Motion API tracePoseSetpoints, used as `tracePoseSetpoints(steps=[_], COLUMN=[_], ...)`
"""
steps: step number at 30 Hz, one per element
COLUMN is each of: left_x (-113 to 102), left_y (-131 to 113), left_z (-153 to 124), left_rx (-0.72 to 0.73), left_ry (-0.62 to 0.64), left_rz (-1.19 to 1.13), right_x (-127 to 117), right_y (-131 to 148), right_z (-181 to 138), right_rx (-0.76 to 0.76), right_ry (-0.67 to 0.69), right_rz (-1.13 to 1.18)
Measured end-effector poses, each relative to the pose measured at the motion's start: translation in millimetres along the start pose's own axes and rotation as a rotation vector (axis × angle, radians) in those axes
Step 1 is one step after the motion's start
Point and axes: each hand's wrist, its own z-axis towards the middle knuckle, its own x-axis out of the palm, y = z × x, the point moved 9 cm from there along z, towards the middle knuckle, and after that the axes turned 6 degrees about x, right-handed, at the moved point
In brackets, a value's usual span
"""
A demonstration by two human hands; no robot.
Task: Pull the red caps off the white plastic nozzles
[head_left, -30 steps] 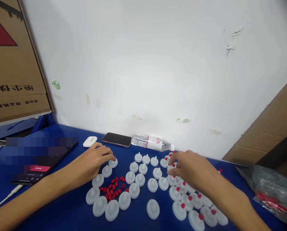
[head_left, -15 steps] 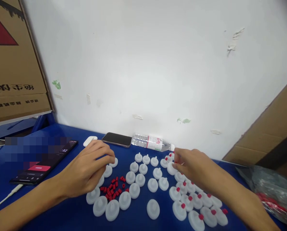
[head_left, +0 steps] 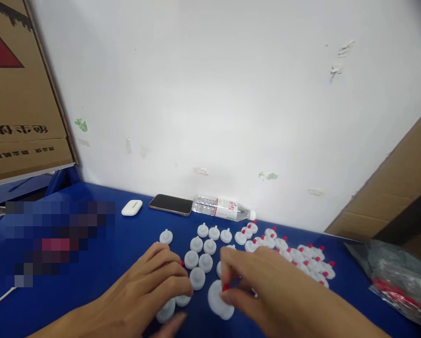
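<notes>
My right hand (head_left: pixel 253 286) pinches the red tip of a white nozzle cap (head_left: pixel 215 296), a round disc that tilts and overlaps another white cap on the blue table. My left hand (head_left: pixel 143 291) reaches over the left group, thumb apart from the bent fingers, with nothing visible in it. Beneath that hand, white caps (head_left: pixel 165 312) and a few small red tips (head_left: pixel 181 264) show only in part. Between my hands stand several plain white caps (head_left: pixel 197 279) with bare spouts. Right of my right hand, many white caps (head_left: pixel 316 265) carry red tips.
A water bottle (head_left: pixel 228 209) lies along the wall, beside a dark phone (head_left: pixel 171 204) and a white earbud case (head_left: pixel 132 208). A clear bag (head_left: pixel 397 277) with red pieces is at the right edge. Cardboard boxes (head_left: pixel 23 103) flank the blue table (head_left: pixel 105 197).
My right hand has moved from the back right toward the front middle and now holds a red-tipped cap. My left hand has shifted right and forward, over the loose red tips.
</notes>
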Motion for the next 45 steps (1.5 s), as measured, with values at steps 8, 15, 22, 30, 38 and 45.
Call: tracePoseSetpoints(steps=[8, 15, 22, 30, 38, 45], left_x=[-11.2, -4.9, 21.0, 20.1, -2.5, 0.2], left_y=[-15.6, 0.9, 23.1, 18.1, 17.5, 20.5], left_z=[14.4, 11.7, -9.2, -6.3, -5.8, -9.2], left_rx=[0.048, -0.080, -0.136, 0.013, 0.042, -0.022], left_ry=[-0.061, -0.104, -0.058, -0.052, -0.165, -0.095], left_rz=[0.115, -0.061, -0.067, 0.021, 0.078, -0.025], right_x=[9.7, 24.3, 29.7, 19.2, 13.7, 19.7], right_y=[60.3, 76.1, 63.9, 58.3, 48.9, 60.2], right_z=[-11.6, 9.9, 17.4, 16.0, 3.6, 5.9], right_rx=[-0.335, -0.257, -0.151, -0.141, -0.244, -0.399], right_ry=[-0.130, -0.124, -0.046, -0.069, -0.053, -0.110], right_rz=[-0.066, -0.227, -0.025, 0.136, 0.319, 0.165])
